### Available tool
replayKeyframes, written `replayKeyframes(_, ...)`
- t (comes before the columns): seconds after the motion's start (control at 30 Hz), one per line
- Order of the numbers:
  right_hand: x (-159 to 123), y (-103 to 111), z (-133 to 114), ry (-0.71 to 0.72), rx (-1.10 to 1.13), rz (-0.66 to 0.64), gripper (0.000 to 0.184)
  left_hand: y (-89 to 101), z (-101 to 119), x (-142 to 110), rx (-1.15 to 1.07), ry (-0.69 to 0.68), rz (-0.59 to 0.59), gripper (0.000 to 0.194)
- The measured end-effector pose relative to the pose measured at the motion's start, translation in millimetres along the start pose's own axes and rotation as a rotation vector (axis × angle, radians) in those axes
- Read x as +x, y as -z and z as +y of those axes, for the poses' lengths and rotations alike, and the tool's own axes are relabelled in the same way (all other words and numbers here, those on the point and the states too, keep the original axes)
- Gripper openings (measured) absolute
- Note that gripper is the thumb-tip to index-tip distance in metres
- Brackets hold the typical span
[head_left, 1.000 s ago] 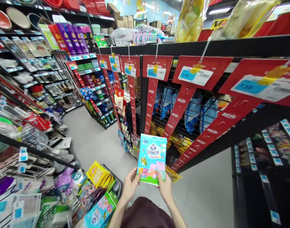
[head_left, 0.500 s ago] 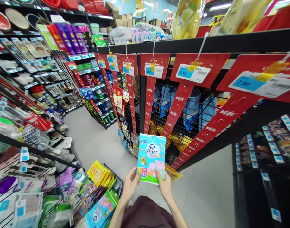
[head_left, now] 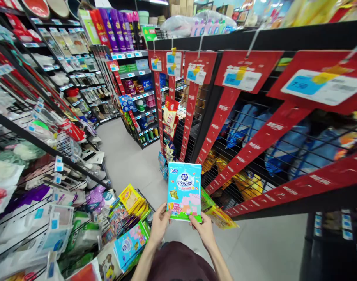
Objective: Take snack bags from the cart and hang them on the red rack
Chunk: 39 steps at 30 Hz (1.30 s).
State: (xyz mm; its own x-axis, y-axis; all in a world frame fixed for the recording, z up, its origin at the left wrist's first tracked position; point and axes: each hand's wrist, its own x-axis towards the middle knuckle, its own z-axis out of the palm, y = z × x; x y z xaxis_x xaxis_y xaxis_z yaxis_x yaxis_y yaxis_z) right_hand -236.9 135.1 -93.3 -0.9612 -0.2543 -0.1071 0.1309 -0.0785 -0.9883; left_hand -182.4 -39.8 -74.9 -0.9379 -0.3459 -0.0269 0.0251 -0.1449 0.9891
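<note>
A light-blue seaweed snack packet (head_left: 184, 189) is held upright in front of me, its printed face toward the camera. My left hand (head_left: 161, 219) pinches its lower left edge, and my right hand (head_left: 202, 226) grips the lower right corner with the thumb on the front. Just beyond my right hand hangs a yellow and green packet (head_left: 221, 214), partly hidden by the blue one. Below left, similar light-blue packets (head_left: 130, 244) lie in a pile beside yellow packets (head_left: 133, 200).
Red hanging strips (head_left: 219, 117) with price cards line the wire rack (head_left: 301, 156) on my right. Packed goods on hooks (head_left: 41, 226) crowd the left side. A grey floor aisle (head_left: 120, 150) runs forward to a stocked shelf unit (head_left: 140, 101).
The view has shifted, so the shelves appear further right and the right rack closer. Both hands keep hold of the blue packet. More of the yellow and green packet shows behind it.
</note>
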Motion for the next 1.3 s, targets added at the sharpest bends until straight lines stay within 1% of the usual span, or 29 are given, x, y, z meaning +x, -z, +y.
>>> replayKeyframes(0.1,3.0,-26.4,10.7,-0.014,-0.059,0.005,0.037,29.3,-10.8,-1.1,0.034,0.029,0.048,0.048)
replayKeyframes(0.17,1.8,-46.2,18.3,0.000,-0.106,0.021,0.035,49.1,-17.3,-3.5,0.064,0.034,0.086,0.057)
replayKeyframes(0.2,0.4,-56.3,21.8,0.015,-0.136,0.027,0.034,58.5,-18.8,-5.3,0.077,0.030,0.092,0.063)
replayKeyframes(0.27,-3.6,-75.8,28.0,0.075,-0.226,0.035,0.030,75.1,-17.2,-9.5,0.093,0.020,0.054,0.073)
replayKeyframes(0.3,-5.7,-85.0,30.6,0.129,-0.289,0.045,0.028,81.9,-14.3,-11.6,0.101,0.008,0.025,0.076)
replayKeyframes(0.37,-9.0,-101.3,34.4,0.286,-0.436,0.054,0.022,91.5,-5.7,-14.6,0.115,-0.030,-0.043,0.085)
replayKeyframes(0.43,-9.0,-114.8,35.6,0.486,-0.542,-0.005,0.013,95.3,3.0,-14.6,0.061,-0.043,-0.105,0.098)
replayKeyframes(0.47,-7.2,-120.6,34.9,0.592,-0.568,-0.049,0.014,95.3,6.3,-12.9,0.008,-0.022,-0.118,0.102)
replayKeyframes(0.5,-4.0,-125.9,33.5,0.692,-0.578,-0.100,0.018,94.6,8.2,-10.0,-0.048,0.020,-0.098,0.100)
replayKeyframes(0.53,0.6,-130.8,31.4,0.776,-0.585,-0.154,0.024,93.7,8.8,-5.9,-0.097,0.074,-0.038,0.094)
replayKeyframes(0.57,6.4,-135.4,28.8,0.833,-0.599,-0.206,0.028,93.2,8.0,-0.5,-0.132,0.127,0.054,0.084)
replayKeyframes(0.6,13.2,-139.7,26.1,0.858,-0.617,-0.257,0.030,93.6,6.0,6.0,-0.154,0.171,0.158,0.073)
replayKeyframes(0.63,20.8,-143.6,23.5,0.849,-0.629,-0.319,0.029,95.4,3.2,13.2,-0.170,0.200,0.255,0.064)
replayKeyframes(0.67,28.9,-147.1,21.5,0.811,-0.628,-0.391,0.025,98.7,0.0,21.0,-0.194,0.212,0.330,0.059)
replayKeyframes(0.7,37.5,-149.8,20.3,0.751,-0.612,-0.461,0.020,103.4,-3.1,29.1,-0.225,0.214,0.374,0.056)
replayKeyframes(0.77,55.9,-152.5,20.7,0.597,-0.553,-0.557,0.008,116.0,-7.2,45.3,-0.272,0.213,0.403,0.053)
replayKeyframes(0.8,66.2,-152.2,22.1,0.510,-0.529,-0.577,0.009,122.8,-7.7,53.1,-0.278,0.214,0.403,0.051)
replayKeyframes(0.83,77.8,-150.9,23.7,0.419,-0.517,-0.581,0.015,129.0,-7.1,60.7,-0.272,0.214,0.402,0.050)
replayKeyframes(0.9,105.8,-146.1,26.1,0.245,-0.525,-0.528,0.028,138.1,-3.0,76.1,-0.237,0.206,0.399,0.048)
replayKeyframes(0.93,122.3,-143.4,26.2,0.170,-0.529,-0.478,0.034,140.3,-0.2,84.2,-0.218,0.198,0.405,0.047)
replayKeyframes(1.0,158.3,-139.1,23.5,0.043,-0.488,-0.377,0.037,139.6,5.5,101.8,-0.202,0.181,0.430,0.045)
replayKeyframes(1.03,176.3,-137.7,21.0,-0.021,-0.435,-0.360,0.035,137.2,8.0,111.4,-0.204,0.180,0.445,0.046)
replayKeyframes(1.07,193.3,-136.8,17.8,-0.088,-0.371,-0.379,0.032,133.7,10.0,121.1,-0.211,0.183,0.461,0.046)
replayKeyframes(1.17,232.1,-135.9,7.0,-0.270,-0.226,-0.590,0.038,120.5,14.5,149.0,-0.237,0.188,0.492,0.049)
replayKeyframes(1.2,240.6,-136.2,3.3,-0.298,-0.213,-0.642,0.038,116.4,15.5,157.1,-0.249,0.186,0.494,0.050)
replayKeyframes(1.23,247.3,-136.9,-0.3,-0.306,-0.213,-0.664,0.037,113.0,16.4,164.2,-0.265,0.183,0.492,0.051)
replayKeyframes(1.3,257.7,-139.5,-7.8,-0.275,-0.236,-0.647,0.034,108.9,17.5,176.2,-0.297,0.183,0.481,0.056)
